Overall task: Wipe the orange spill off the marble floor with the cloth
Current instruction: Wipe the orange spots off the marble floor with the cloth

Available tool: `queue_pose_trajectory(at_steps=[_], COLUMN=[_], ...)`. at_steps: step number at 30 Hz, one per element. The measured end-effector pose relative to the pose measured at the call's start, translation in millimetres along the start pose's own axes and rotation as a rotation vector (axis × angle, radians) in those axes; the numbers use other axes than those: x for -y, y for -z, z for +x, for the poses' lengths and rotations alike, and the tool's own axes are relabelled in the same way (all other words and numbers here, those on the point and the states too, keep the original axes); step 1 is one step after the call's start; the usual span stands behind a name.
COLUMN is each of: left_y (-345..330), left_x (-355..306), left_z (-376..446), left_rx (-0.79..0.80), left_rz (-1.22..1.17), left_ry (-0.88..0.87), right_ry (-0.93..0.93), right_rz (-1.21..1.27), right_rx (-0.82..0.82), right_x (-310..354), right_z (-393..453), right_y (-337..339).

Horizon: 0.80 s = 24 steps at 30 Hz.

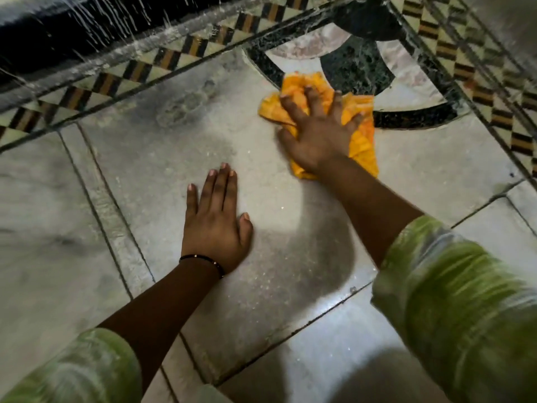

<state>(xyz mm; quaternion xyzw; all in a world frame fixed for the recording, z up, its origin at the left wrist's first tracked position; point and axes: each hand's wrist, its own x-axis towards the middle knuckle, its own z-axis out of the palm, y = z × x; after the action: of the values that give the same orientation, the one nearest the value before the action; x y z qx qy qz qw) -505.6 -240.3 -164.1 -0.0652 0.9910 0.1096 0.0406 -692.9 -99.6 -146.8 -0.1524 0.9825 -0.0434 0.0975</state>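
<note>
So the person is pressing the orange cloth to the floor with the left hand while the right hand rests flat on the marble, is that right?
Not quite: the hands are swapped. The head view shows the right hand pressing the orange cloth to the floor, fingers spread, while the left hand rests flat on the marble floor.

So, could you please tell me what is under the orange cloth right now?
The cloth lies on the marble floor, pressed flat by the right hand. Whatever spill lies beneath is covered.
</note>
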Motion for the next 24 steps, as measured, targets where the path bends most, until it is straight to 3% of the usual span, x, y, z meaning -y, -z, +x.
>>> queue_pose_trajectory(at_steps=[4,6,9,12,14,17,19,21,24], left_y=[-1,-2,-3,-3,-3,-1,2,7,13], left_x=[2,2,2,3,5,6,9,19,52], left_z=[0,0,1,2,1,0,-9,-24,-52], left_rx=[-0.011,-0.01,-0.014,-0.028,-0.043,-0.057,-0.081,-0.148,-0.179], left_rz=[-0.017,-0.023,-0.032,-0.042,-0.045,-0.091,-0.121,-0.067,0.026], left_ry=[-0.003,-0.001,-0.001,-0.002,-0.019,-0.045,-0.041,0.01,0.152], right_ry=[0.35,0.382,0.143,-0.149,-0.14,0.153,0.248,0.121,-0.212], right_rz=[-0.084,-0.107,-0.068,0.047,0.048,-0.026,-0.056,-0.072,0.026], right_rx=[-0.061,-0.059,-0.057,-0.065,-0.037,-0.009,-0.05,-0.075,-0.048], right_x=[0,-35,-58,-27,3,17,-9,-46,-65], right_z=[-71,-95,-66,-11,-4,-53,-96,-117,-92], right_y=[-16,-13,-5,0,-2,-11,-17,-13,-5])
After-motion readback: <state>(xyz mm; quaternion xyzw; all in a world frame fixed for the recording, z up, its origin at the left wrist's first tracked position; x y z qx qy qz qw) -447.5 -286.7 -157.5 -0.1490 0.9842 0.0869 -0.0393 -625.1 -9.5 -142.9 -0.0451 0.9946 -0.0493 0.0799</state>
